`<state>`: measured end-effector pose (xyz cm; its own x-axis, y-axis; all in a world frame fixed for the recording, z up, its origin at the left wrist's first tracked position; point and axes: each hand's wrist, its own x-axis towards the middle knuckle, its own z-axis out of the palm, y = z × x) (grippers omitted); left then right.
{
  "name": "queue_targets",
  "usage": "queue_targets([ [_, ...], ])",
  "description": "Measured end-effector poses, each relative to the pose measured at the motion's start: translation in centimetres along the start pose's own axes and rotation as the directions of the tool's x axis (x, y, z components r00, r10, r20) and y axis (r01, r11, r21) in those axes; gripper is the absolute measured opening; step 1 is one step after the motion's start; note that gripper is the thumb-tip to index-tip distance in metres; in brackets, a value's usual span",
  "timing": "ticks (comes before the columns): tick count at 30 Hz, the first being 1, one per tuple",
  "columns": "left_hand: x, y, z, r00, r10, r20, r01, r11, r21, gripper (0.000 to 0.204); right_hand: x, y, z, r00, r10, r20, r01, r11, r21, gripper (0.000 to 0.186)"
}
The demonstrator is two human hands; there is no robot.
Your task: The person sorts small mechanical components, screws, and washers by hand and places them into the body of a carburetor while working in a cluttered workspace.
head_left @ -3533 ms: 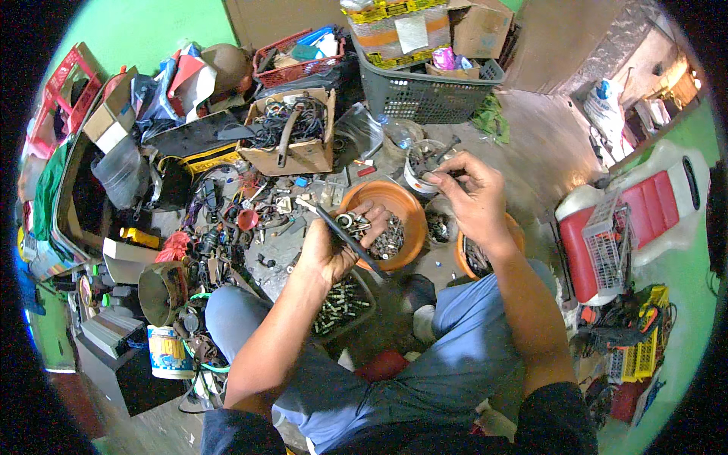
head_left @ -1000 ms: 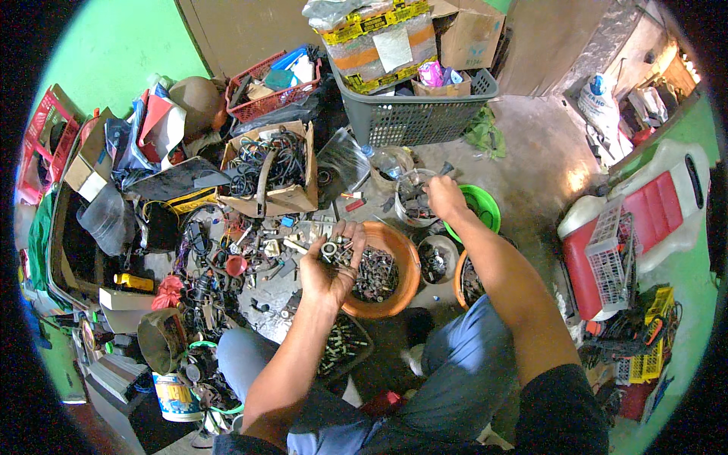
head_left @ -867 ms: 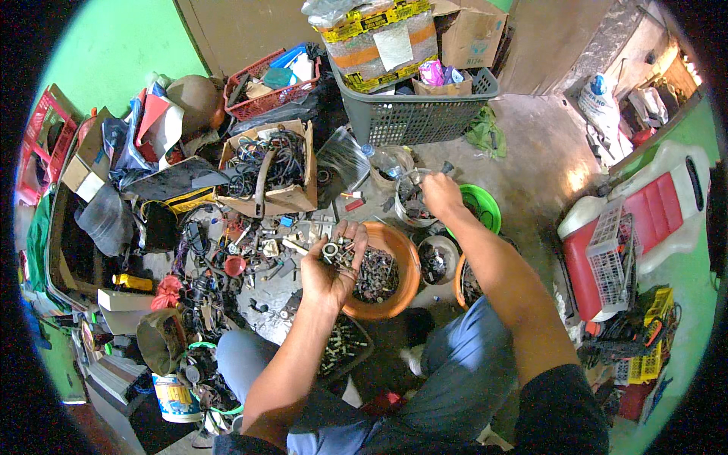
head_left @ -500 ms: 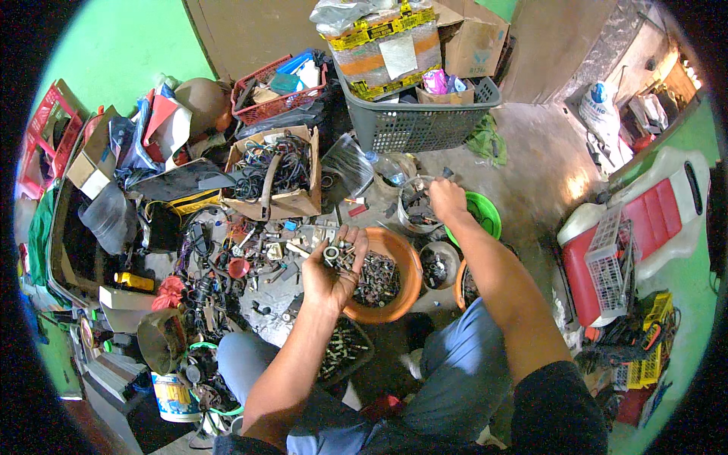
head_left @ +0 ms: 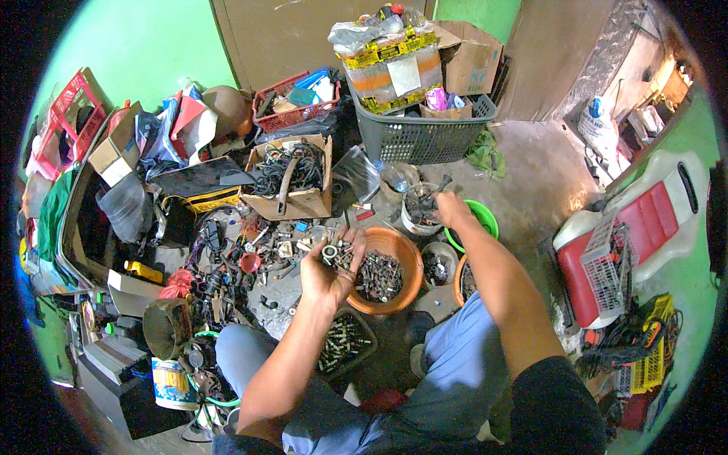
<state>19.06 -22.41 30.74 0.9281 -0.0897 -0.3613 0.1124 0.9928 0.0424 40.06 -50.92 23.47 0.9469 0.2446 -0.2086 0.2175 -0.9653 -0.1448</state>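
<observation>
My left hand is turned palm up beside the orange basin, fingers curled around a heap of small metal parts. A pale metal ring shows among them. Over the right rim of a white bucket filled with dark pieces, my right hand has its fingers bent and drawn together. Whatever they grip is hidden; a dark stub juts up just beyond them. The orange basin contains many small dark and metal bits. A black tray of short metal pieces lies below my left forearm.
Right of the basin are a small grey bowl and a green bowl. Loose parts and wires cover the floor at left. A cable-filled cardboard box and a large grey basket stand behind. A red-and-white seat panel is at right.
The whole view has shifted slightly. My right hand sits a little lower at the bucket's rim; my left hand still cups the metal parts in nearly the same place.
</observation>
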Motion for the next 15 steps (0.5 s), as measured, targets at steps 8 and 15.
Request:
queue_targets([
  [8, -2.8, -1.0, 0.8, 0.999, 0.01, 0.044, -0.012, 0.999, 0.039, 0.04, -3.3, -2.5, -3.4, 0.988, -0.12, -0.1, 0.128, 0.988, 0.081, 0.051],
  [15, -4.7, -0.8, 0.1, 0.998, -0.005, 0.059, 0.003, 0.999, 0.04, 0.043, -7.7, -8.5, -8.7, 0.903, -0.275, -0.329, 0.387, 0.853, 0.349, 0.043],
])
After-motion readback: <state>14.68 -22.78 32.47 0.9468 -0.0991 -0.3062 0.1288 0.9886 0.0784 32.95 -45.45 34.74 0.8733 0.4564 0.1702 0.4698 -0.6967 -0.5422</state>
